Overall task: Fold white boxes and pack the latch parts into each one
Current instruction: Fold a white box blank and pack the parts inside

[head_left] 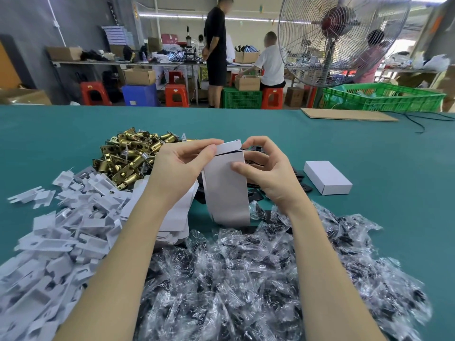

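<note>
White card makes up the box held upright over the green table; the left hand pinches its top flap, the right hand grips its side, fingers curled on it. Left of the box lie brass latches, white card inserts and flat box blanks. Nearer than the box, clear bags of black parts crowd the table; black plates sit behind it. Right of the box rests a closed white box.
</note>
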The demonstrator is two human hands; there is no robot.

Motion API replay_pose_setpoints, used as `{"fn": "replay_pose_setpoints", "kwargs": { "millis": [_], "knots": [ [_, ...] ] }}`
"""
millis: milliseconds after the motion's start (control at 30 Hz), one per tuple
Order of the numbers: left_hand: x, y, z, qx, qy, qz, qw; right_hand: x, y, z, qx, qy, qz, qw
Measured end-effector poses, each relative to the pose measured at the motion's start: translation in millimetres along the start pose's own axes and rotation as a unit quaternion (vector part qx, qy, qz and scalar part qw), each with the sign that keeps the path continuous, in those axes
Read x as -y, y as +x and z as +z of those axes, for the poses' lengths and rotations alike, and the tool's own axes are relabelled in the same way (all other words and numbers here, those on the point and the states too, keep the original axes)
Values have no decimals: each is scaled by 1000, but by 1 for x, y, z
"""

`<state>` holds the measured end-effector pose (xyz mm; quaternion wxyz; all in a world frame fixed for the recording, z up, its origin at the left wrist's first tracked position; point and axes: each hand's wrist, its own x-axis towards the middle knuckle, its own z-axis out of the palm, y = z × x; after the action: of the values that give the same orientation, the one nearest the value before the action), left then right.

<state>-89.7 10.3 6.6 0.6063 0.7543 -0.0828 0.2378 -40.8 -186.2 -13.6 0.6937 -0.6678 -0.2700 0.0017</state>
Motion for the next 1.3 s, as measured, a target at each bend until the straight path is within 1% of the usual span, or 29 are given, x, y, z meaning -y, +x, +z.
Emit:
{"fn": "replay_pose_setpoints", "kwargs": {
  "millis": [167,333,700,867,967,1100,1300],
  "knots": [
    [-1,-1,4,-5,-18,-8,1000,4,-3,-2,-6,17,9,1000],
    [-2,-1,6,3,-66,-29,997,7,-5,-3,-40,1,8,999],
    [-7,-2,3,21,-74,-47,996,18,-5,-3,0,-4,45,999],
    [-8,-3,5,30,-91,-54,994,25,-6,-5,3,1,45,999],
    [-8,-2,8,17,-92,-50,994,26,-6,-7,-3,3,53,999],
    [-6,-2,7,30,-96,-41,994,26,-5,-8,-9,35,72,997],
    [-2,-4,6,30,-101,-39,994,23,-6,-7,-3,47,85,995]
  ]
}}
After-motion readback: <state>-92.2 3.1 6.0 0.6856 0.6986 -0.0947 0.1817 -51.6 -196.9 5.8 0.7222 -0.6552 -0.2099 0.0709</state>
